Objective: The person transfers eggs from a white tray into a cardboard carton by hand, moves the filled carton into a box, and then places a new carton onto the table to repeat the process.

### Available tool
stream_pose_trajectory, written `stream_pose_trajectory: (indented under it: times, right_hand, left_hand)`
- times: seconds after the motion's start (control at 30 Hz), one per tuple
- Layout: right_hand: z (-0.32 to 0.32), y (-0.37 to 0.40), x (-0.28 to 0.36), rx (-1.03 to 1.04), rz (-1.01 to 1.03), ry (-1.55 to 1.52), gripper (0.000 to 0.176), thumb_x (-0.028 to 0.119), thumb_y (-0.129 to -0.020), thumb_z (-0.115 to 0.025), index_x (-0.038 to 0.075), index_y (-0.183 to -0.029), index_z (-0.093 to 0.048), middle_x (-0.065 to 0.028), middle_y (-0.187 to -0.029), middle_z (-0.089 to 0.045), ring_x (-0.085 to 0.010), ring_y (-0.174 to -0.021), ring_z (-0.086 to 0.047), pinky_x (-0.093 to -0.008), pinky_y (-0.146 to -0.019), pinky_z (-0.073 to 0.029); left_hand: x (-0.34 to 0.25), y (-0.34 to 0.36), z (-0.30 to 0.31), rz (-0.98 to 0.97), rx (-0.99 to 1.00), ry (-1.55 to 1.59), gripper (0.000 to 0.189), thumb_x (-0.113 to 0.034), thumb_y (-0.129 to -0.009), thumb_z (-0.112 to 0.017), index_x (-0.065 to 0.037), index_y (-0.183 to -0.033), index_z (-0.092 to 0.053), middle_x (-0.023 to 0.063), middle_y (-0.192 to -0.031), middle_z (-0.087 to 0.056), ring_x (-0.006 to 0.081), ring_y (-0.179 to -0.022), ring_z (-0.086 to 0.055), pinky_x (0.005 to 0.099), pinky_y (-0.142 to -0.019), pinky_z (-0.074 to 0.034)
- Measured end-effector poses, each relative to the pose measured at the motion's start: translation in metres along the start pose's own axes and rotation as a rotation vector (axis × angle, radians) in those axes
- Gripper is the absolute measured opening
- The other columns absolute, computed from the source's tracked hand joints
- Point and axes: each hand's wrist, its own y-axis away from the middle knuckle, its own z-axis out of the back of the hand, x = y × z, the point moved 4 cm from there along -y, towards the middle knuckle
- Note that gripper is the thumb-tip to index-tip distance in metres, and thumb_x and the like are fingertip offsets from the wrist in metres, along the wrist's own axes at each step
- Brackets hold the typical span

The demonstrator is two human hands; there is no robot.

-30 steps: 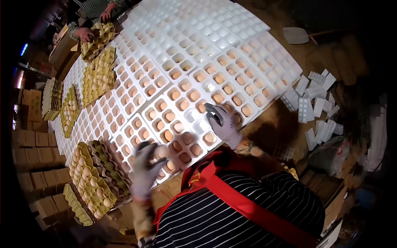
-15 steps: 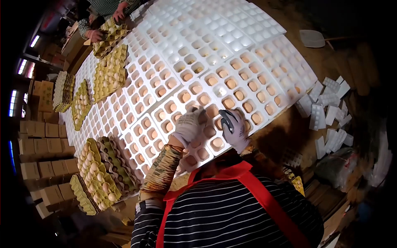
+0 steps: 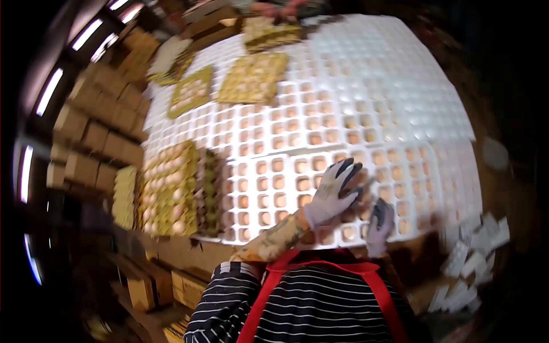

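Note:
White foam trays [image 3: 289, 166] with rows of square pockets cover the table, many pockets holding brown eggs [image 3: 262, 184]. My left hand [image 3: 331, 197], in a pale glove with dark fingertips, is over a foam tray near the table's front edge. Its fingers are spread and stretched forward, with nothing seen in them. Just to its right is my right hand [image 3: 380, 227], gloved the same way, above the same group of pockets. Motion smears its dark fingers, and I cannot tell whether they hold anything.
A stack of yellow egg trays [image 3: 171, 191] loaded with eggs stands on the left; more egg trays [image 3: 251, 80] lie at the back. Across the table are a co-worker's hands [image 3: 280, 10]. Cardboard boxes [image 3: 100, 131] line the left, and foam pieces [image 3: 472, 257] lie at the right.
The view has swung left, so the table appears turned. My left hand has opened from a curled shape to spread fingers. My right hand now sits lower, beside it.

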Motion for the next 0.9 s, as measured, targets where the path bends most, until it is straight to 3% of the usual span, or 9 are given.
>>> stream_pose_trajectory:
  times: [0.1,0.3,0.37,0.4,0.47,0.6,0.7,0.77,0.9]
  right_hand:
    - [-0.020,0.002,0.003,-0.057,-0.172,-0.356,0.036,0.010,-0.095,-0.052,-0.006,-0.127,-0.058,-0.0185,-0.127,-0.057,-0.0309,-0.117,-0.057,-0.0398,-0.104,-0.045]
    - [-0.172,0.004,0.175,0.943,-0.412,-0.705,0.051,0.011,-0.098,-0.051,-0.001,-0.147,-0.041,-0.0133,-0.131,-0.059,-0.0192,-0.119,-0.058,-0.0281,-0.103,-0.043]
    - [-0.249,0.019,0.243,1.157,-0.345,-0.635,0.064,0.037,-0.099,-0.056,-0.001,-0.148,-0.039,-0.0126,-0.114,-0.066,-0.0172,-0.097,-0.060,-0.0290,-0.086,-0.049]
    - [-0.272,0.019,0.286,1.226,-0.443,-0.487,0.074,0.051,-0.099,-0.053,0.002,-0.151,-0.034,-0.0145,-0.118,-0.066,-0.0205,-0.101,-0.062,-0.0319,-0.088,-0.050]
    - [-0.370,0.051,0.290,1.149,-0.466,-0.354,0.103,0.073,-0.092,-0.046,-0.003,-0.155,-0.020,-0.0287,-0.149,-0.043,-0.0367,-0.139,-0.043,-0.0424,-0.111,-0.039]
    - [-0.443,0.089,0.307,0.917,-0.784,-0.237,0.131,0.088,-0.071,-0.056,-0.006,-0.153,-0.021,-0.0300,-0.154,-0.033,-0.0407,-0.143,-0.035,-0.0439,-0.116,-0.031]
    - [-0.440,0.092,0.301,0.882,-0.685,-0.387,0.097,0.065,-0.082,-0.069,0.000,-0.146,-0.038,-0.0222,-0.146,-0.046,-0.0321,-0.138,-0.041,-0.0399,-0.114,-0.033]
    - [-0.416,0.081,0.324,0.999,-0.760,-0.210,0.127,0.085,-0.069,-0.062,-0.002,-0.154,-0.023,-0.0289,-0.154,-0.033,-0.0415,-0.142,-0.036,-0.0452,-0.114,-0.032]
    - [-0.390,0.065,0.330,1.006,-0.597,-0.346,0.100,0.075,-0.079,-0.062,0.005,-0.148,-0.041,-0.0267,-0.143,-0.047,-0.0409,-0.135,-0.043,-0.0445,-0.113,-0.035]
  left_hand:
    - [-0.023,0.039,0.125,0.030,-0.150,0.039,0.070,-0.016,-0.080,-0.076,-0.007,-0.144,-0.049,0.0205,-0.147,-0.045,0.0401,-0.138,-0.041,0.0483,-0.115,-0.033]
    - [0.078,0.261,0.495,0.474,-0.879,-0.556,0.061,-0.021,-0.093,-0.069,0.003,-0.143,-0.044,0.0201,-0.143,-0.049,0.0283,-0.131,-0.048,0.0350,-0.113,-0.036]
    - [0.182,0.354,0.566,0.706,-0.859,0.231,0.045,-0.030,-0.104,-0.052,-0.003,-0.139,-0.052,0.0121,-0.137,-0.057,0.0250,-0.128,-0.053,0.0359,-0.110,-0.039]
    - [0.200,0.351,0.553,0.719,-0.649,1.051,0.050,-0.041,-0.107,-0.041,-0.005,-0.140,-0.054,0.0105,-0.136,-0.059,0.0238,-0.128,-0.053,0.0380,-0.109,-0.041]
    - [0.203,0.348,0.531,0.737,-0.442,1.163,0.060,-0.050,-0.106,-0.034,-0.007,-0.147,-0.048,0.0134,-0.144,-0.054,0.0269,-0.133,-0.050,0.0421,-0.114,-0.037]
    - [0.224,0.349,0.521,0.838,-0.522,0.525,0.059,-0.048,-0.106,-0.035,-0.007,-0.147,-0.045,0.0136,-0.145,-0.053,0.0270,-0.133,-0.049,0.0422,-0.114,-0.037]
    - [0.226,0.339,0.512,0.869,-0.511,0.215,0.058,-0.047,-0.106,-0.036,-0.007,-0.148,-0.044,0.0138,-0.145,-0.052,0.0271,-0.133,-0.049,0.0423,-0.114,-0.037]
    - [0.228,0.332,0.511,0.864,-0.500,0.116,0.058,-0.046,-0.106,-0.036,-0.007,-0.149,-0.042,0.0139,-0.145,-0.052,0.0271,-0.133,-0.049,0.0423,-0.114,-0.037]
    - [0.234,0.320,0.500,0.847,-0.492,-0.006,0.058,-0.044,-0.106,-0.038,-0.007,-0.149,-0.040,0.0141,-0.146,-0.050,0.0272,-0.133,-0.048,0.0424,-0.114,-0.037]
